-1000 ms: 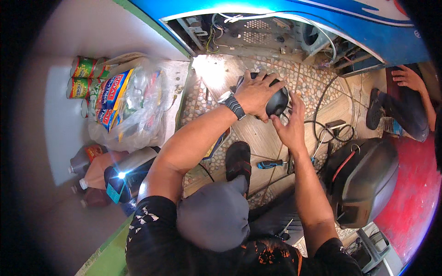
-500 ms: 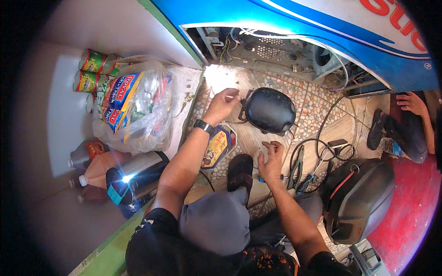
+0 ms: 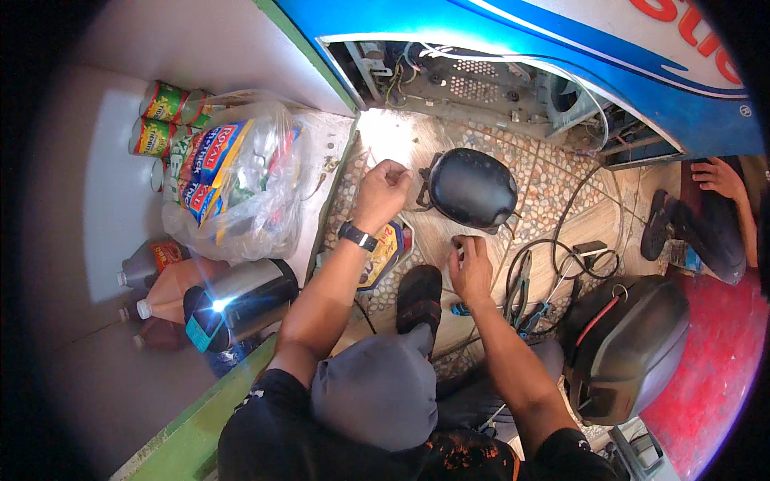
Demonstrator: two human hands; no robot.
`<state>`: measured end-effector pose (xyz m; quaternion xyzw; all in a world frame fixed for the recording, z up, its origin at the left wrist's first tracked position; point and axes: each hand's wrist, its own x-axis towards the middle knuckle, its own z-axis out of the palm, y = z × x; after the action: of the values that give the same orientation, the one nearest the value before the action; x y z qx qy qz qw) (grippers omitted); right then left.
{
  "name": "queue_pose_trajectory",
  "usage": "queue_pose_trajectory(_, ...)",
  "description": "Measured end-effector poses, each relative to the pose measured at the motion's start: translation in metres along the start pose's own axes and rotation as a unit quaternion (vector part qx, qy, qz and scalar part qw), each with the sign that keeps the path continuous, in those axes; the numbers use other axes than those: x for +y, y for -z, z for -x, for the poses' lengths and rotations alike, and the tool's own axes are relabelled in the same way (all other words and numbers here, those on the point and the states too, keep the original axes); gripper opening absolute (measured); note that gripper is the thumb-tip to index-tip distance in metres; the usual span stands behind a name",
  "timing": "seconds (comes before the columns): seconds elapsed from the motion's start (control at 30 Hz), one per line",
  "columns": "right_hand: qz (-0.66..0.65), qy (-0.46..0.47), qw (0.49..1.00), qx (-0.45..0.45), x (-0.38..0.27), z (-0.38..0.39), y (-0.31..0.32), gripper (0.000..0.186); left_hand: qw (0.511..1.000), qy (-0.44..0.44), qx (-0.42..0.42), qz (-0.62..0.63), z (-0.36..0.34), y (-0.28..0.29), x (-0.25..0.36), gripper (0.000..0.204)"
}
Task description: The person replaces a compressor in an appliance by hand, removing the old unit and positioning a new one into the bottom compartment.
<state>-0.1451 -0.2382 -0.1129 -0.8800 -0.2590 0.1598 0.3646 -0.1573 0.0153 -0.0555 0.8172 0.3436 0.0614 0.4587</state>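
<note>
A rounded black metal compressor (image 3: 471,184) rests on the pebble-patterned floor, with small fittings on its left end. My left hand (image 3: 383,192), wearing a dark wrist strap, is just left of it with fingertips pinched; whatever they hold is too small to make out. My right hand (image 3: 469,270) is below the compressor, fingers curled, their contents hidden. Pliers (image 3: 521,284) and blue-handled screwdrivers (image 3: 536,314) lie to its right. An octagonal yellow-and-blue package (image 3: 377,268) lies beneath my left wrist.
A blue appliance (image 3: 481,28) with an open lower compartment spans the back. A bagged bundle (image 3: 233,184), cans and bottles sit left. A black case (image 3: 626,345) and looping cable (image 3: 557,240) are right. Another person's hand (image 3: 718,178) and legs are at far right.
Both my hands have let go of the compressor and moved to its left and below it. My right hand's fingers have curled in since half a second ago.
</note>
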Motion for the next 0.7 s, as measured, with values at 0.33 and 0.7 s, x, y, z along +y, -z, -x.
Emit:
queue_pose_trajectory(0.33,-0.058,0.203,0.968,0.138,-0.087,-0.054,0.039,0.05,0.927,-0.031,-0.332,0.174,0.021,0.03,0.046,0.035)
queue_pose_trajectory(0.7,0.253,0.2,0.947,0.012,-0.076,-0.126,0.08,0.119,0.981,0.075,-0.032,0.174,-0.057,-0.004,-0.045,0.029)
